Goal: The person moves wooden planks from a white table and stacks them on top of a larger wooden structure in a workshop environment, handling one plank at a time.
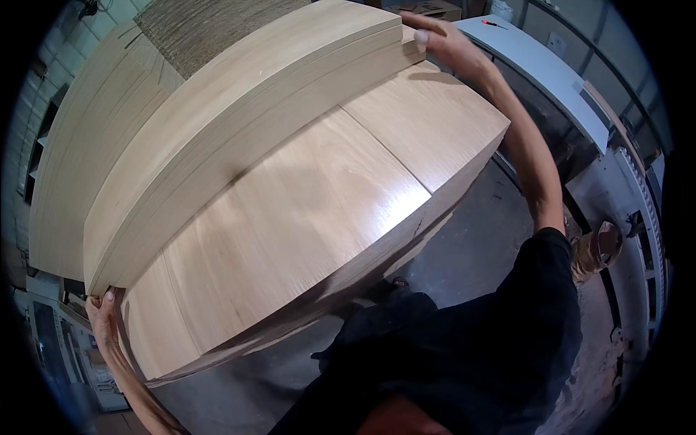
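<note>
Head view question: what have the hands got hold of?

Both are at a stack of narrow boards, pale wood, running diagonally from lower left up to top centre. Left hand is curled closed around the lower-left end, thumb up against the corner.

And the right one?

Right hand is up at the upper right, at the other end. Partly spread, thumb by the end faces, fingers reaching over the far side. It's a bit blurry, so can't tell if it's really gripping or just pressing.

What's the stack sitting on?

Wide wood panels, mid-frame, side by side with thin seams between them, light glaring off the near edge. More sheets are piled under those.

Anything else around?

Tall panel stack at left, coarse brown sheet at upper left, and a white-topped table at upper right with a small orange-and-dark tool on it. Grey floor shows right of centre.
</note>
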Demonstrator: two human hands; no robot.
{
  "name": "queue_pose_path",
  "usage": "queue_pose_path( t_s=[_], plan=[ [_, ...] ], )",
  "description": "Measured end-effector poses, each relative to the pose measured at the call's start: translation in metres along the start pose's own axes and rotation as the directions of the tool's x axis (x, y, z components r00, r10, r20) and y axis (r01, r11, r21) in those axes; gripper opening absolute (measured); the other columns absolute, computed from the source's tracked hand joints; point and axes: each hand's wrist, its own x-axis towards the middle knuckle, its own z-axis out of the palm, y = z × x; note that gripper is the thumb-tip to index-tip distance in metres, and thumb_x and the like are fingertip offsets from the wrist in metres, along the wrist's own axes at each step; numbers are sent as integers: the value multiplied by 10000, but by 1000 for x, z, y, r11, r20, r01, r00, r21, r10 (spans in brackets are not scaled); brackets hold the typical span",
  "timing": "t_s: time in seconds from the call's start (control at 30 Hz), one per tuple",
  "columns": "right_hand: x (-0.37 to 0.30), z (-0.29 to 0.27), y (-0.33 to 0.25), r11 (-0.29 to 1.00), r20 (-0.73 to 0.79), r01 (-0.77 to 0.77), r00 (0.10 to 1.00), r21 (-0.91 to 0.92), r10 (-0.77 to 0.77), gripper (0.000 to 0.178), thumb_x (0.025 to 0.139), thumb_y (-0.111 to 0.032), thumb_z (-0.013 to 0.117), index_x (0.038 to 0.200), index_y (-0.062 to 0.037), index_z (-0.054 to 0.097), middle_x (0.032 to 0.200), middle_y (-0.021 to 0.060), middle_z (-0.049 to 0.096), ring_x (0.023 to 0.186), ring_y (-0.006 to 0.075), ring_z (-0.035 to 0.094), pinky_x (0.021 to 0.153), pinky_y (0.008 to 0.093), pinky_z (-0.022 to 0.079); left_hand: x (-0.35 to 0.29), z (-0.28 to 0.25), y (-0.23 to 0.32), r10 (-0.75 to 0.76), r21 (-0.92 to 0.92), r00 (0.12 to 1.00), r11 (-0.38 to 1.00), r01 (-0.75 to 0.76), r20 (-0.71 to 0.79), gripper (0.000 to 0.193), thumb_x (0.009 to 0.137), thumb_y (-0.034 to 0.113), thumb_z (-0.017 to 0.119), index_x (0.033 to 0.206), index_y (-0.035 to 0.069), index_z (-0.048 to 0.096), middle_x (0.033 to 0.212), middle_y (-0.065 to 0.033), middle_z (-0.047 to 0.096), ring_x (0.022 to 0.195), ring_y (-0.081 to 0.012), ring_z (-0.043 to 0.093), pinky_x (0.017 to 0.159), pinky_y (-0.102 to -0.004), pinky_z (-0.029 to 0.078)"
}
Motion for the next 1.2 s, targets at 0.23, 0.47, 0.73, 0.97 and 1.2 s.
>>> queue_pose_path(
  t_s=[0.23, 0.47, 0.73, 0.97, 1.2],
  plan=[
    [-20, 29, -27, 916, 81, -144, 989, 375, 123, 910, 706, -411, 757, 1403, -4, 337, 1284, 224, 498, 1171, 281, 500, 999, 387, 408, 1, -5, 3, -25, 56, 1000, 998, 25, -2, 645, 717, 246, 808, 1172, -68, 476, 1165, -148, 564, 1107, -225, 537, 993, -354, 392],
    [-20, 34, -28, 907, 63, -77, 996, 415, 55, 825, 732, -394, 753, 1378, -30, 392, 1183, 171, 577, 1068, 247, 567, 939, 372, 462, 3, -3, 7, -47, 147, 998, 988, 53, -43, 582, 727, 239, 803, 1142, -47, 511, 1105, -119, 595, 1013, -189, 561, 945, -317, 405],
    [-24, 34, -33, 876, 87, -123, 992, 465, 93, 671, 795, -375, 708, 1316, -26, 468, 1128, 152, 600, 1014, 225, 589, 870, 391, 513, 5, 7, 12, -50, 239, 996, 969, 68, -77, 573, 742, 245, 788, 1143, -67, 523, 1072, -126, 605, 979, -180, 573, 922, -305, 419],
    [-26, 34, -33, 865, 94, -140, 990, 482, 107, 656, 796, -424, 700, 1260, -9, 494, 1095, 131, 593, 1032, 207, 557, 881, 362, 478, 3, 18, 18, -57, 216, 997, 974, 67, -54, 582, 761, 250, 773, 1159, -79, 506, 1069, -138, 601, 960, -182, 578, 902, -303, 433],
    [-27, 35, -24, 849, 102, -157, 987, 505, 122, 671, 800, -475, 681, 1250, -17, 487, 1104, 127, 570, 1095, 209, 513, 955, 368, 414, 3, 34, 29, -46, 233, 999, 971, 50, -22, 601, 764, 251, 766, 1164, -109, 498, 1080, -163, 596, 1003, -199, 570, 919, -316, 430]
  ],
)
